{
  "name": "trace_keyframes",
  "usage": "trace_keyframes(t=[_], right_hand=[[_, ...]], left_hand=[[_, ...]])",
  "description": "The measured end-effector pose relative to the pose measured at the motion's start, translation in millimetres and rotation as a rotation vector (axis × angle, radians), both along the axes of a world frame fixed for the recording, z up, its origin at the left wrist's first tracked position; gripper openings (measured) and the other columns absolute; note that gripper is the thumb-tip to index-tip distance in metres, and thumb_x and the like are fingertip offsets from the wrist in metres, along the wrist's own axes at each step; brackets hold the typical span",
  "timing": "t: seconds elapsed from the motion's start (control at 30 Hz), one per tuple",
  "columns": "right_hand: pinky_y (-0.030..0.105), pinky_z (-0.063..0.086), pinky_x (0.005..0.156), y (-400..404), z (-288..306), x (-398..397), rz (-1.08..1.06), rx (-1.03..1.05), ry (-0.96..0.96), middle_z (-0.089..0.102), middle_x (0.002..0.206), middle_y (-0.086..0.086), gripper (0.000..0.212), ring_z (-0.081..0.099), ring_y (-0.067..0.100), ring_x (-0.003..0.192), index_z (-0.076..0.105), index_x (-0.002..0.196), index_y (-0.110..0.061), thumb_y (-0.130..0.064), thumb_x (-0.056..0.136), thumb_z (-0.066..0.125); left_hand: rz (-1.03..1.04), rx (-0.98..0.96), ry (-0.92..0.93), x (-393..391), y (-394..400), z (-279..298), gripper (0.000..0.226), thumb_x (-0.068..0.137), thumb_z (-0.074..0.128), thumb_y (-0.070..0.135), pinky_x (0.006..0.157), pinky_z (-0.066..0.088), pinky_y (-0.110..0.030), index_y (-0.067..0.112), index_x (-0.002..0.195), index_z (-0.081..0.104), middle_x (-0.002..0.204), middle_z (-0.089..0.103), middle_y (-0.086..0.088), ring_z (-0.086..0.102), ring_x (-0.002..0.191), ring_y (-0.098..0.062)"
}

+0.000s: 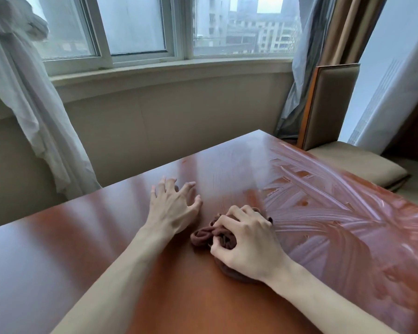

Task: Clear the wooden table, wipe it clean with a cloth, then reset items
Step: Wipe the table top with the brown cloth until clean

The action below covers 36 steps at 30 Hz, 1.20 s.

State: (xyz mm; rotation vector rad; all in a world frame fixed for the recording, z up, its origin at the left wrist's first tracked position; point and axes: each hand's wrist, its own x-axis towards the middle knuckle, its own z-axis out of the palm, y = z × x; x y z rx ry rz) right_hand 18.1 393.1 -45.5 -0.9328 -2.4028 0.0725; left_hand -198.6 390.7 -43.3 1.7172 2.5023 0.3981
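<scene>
Table (82, 237) cleared; wet streaks at 3 o'clock, left half dry. Your right hand (247, 247) clutches cloth (203, 235); left hand (171, 206) splayed, grasping nothing. Wiping approx. halfway; reset pending.

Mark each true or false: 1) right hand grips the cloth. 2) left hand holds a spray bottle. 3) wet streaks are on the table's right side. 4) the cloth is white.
1) True: the right hand grips the bunched cloth on the table.
2) False: the left hand holds nothing, its fingers spread on the wood.
3) True: wet streaks cover the right side.
4) False: it is dark brown.
</scene>
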Motion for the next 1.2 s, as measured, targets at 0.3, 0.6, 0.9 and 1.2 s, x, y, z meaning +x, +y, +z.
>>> trace_keyframes(t=[0.3,0.6,0.9,1.2], right_hand=[[0.035,0.039,0.072,204.6,6.4,-89.6,-0.251,-0.078,-0.074,0.061,0.093,0.001,0.035,0.06,0.032,0.097,0.068,0.089,-0.024,-0.057,0.081,0.059],[0.04,0.042,0.088,316.7,14.7,-158.0,-0.327,-0.141,-0.062,0.063,0.11,0.006,0.039,0.055,0.036,0.113,0.072,0.11,-0.025,-0.053,0.086,0.06],[0.036,0.049,0.078,104.4,8.0,-46.3,-0.103,-0.084,-0.046,0.062,0.09,-0.008,0.032,0.057,0.022,0.089,0.07,0.09,-0.031,-0.057,0.08,0.054],[0.033,0.051,0.077,7.9,5.7,12.3,0.061,0.014,-0.007,0.06,0.088,-0.011,0.022,0.058,0.017,0.086,0.071,0.088,-0.031,-0.049,0.077,0.063]], left_hand=[[0.019,0.056,0.02,-0.2,5.5,-21.0,0.068,0.088,0.015,0.072,0.125,0.005,-0.045,0.053,0.152,0.027,0.164,0.022,0.008,0.009,0.153,-0.019],[0.04,0.042,0.048,1.1,6.5,-21.6,0.071,0.085,0.007,0.077,0.125,-0.001,-0.04,0.058,0.152,0.02,0.167,0.013,0.012,0.002,0.155,-0.015],[0.006,-0.008,-0.009,3.0,4.7,-16.5,0.073,0.086,0.012,0.074,0.125,0.003,-0.047,0.051,0.154,0.024,0.167,0.017,0.004,0.006,0.154,-0.023],[-0.017,-0.003,-0.012,0.9,3.5,-18.2,0.061,0.097,0.026,0.067,0.125,0.0,-0.048,0.047,0.156,0.025,0.168,0.015,0.0,0.005,0.155,-0.026]])
